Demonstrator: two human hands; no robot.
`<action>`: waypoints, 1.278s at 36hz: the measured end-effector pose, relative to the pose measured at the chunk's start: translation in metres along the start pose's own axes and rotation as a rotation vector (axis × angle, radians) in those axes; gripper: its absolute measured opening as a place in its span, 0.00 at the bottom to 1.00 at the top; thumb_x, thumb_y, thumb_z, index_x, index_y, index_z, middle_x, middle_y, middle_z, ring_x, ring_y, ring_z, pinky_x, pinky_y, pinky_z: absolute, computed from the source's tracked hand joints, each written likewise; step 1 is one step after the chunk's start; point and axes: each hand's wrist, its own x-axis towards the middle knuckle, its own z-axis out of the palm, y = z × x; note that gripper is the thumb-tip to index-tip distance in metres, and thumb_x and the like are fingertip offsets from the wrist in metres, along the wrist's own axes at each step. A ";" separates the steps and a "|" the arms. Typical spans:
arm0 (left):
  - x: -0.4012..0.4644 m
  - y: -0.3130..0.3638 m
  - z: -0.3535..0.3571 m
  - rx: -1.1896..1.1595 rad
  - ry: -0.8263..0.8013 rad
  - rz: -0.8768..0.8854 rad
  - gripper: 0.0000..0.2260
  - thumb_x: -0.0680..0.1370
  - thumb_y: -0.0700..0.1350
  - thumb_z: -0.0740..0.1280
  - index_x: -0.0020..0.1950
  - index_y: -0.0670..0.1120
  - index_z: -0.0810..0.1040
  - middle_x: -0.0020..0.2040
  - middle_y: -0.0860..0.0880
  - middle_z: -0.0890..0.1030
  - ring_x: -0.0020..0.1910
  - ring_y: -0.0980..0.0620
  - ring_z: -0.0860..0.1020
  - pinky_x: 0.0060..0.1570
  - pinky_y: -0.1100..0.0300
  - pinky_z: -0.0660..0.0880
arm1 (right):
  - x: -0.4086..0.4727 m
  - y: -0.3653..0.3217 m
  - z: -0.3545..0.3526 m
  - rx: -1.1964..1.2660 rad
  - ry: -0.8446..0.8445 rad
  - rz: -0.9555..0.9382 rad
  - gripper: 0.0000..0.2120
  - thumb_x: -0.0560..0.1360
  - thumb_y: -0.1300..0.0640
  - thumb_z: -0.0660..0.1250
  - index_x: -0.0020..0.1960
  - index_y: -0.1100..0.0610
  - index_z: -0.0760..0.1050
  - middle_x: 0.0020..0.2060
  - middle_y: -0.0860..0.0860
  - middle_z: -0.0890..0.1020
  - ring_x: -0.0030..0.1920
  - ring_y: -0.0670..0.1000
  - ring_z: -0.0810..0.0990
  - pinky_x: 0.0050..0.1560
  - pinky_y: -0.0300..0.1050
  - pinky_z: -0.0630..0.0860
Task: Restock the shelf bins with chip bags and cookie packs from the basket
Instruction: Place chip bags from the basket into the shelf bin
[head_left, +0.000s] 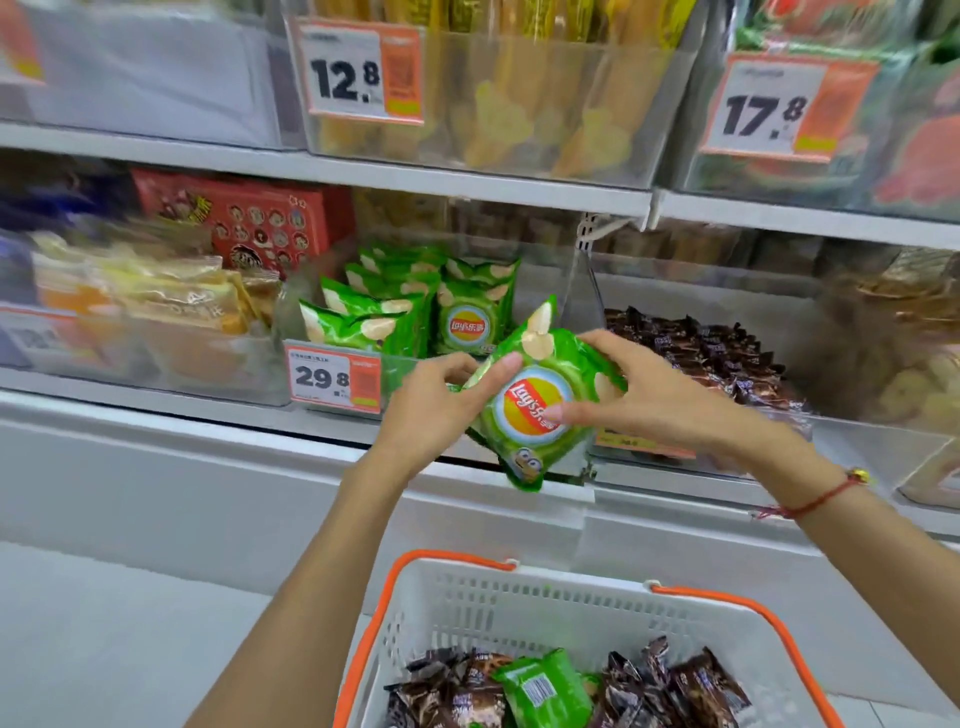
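Both hands hold one green chip bag (540, 400) just in front of the chip bin (415, 358): the left hand (441, 405) pinches its left edge with thumb on top, and the right hand (649, 400) has curled fingers spread over its right face. The bag is tilted, upside down, its long axis running from lower centre up toward the bin, which lies up and left of it, so the left hand looks nearer the slot. The bag is glossy, puffy, crinkly film, like the upright green bags (395, 306) in the clear-walled bin; below the bin, the slotted white basket (519, 608) holds another green bag (545, 691) among dark cookie packs (696, 686).
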 end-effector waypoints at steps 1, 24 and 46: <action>0.000 0.005 -0.001 -0.005 0.030 0.001 0.28 0.66 0.76 0.59 0.37 0.51 0.80 0.35 0.55 0.82 0.41 0.54 0.80 0.51 0.49 0.76 | 0.003 -0.005 -0.001 -0.034 0.049 -0.023 0.26 0.65 0.49 0.77 0.59 0.51 0.73 0.49 0.44 0.82 0.48 0.41 0.82 0.51 0.42 0.79; 0.032 -0.041 -0.045 0.572 0.440 -0.060 0.18 0.80 0.47 0.63 0.70 0.52 0.70 0.70 0.52 0.70 0.69 0.50 0.65 0.67 0.58 0.56 | 0.149 0.003 0.042 -0.878 0.283 -0.136 0.34 0.70 0.47 0.73 0.69 0.55 0.62 0.56 0.57 0.79 0.57 0.59 0.77 0.53 0.51 0.69; 0.036 -0.037 -0.048 0.548 0.419 -0.089 0.17 0.80 0.46 0.62 0.69 0.52 0.70 0.69 0.53 0.69 0.68 0.49 0.64 0.69 0.54 0.54 | 0.209 0.016 0.062 -0.757 0.188 -0.047 0.31 0.69 0.50 0.75 0.69 0.51 0.69 0.60 0.56 0.76 0.59 0.57 0.75 0.55 0.50 0.74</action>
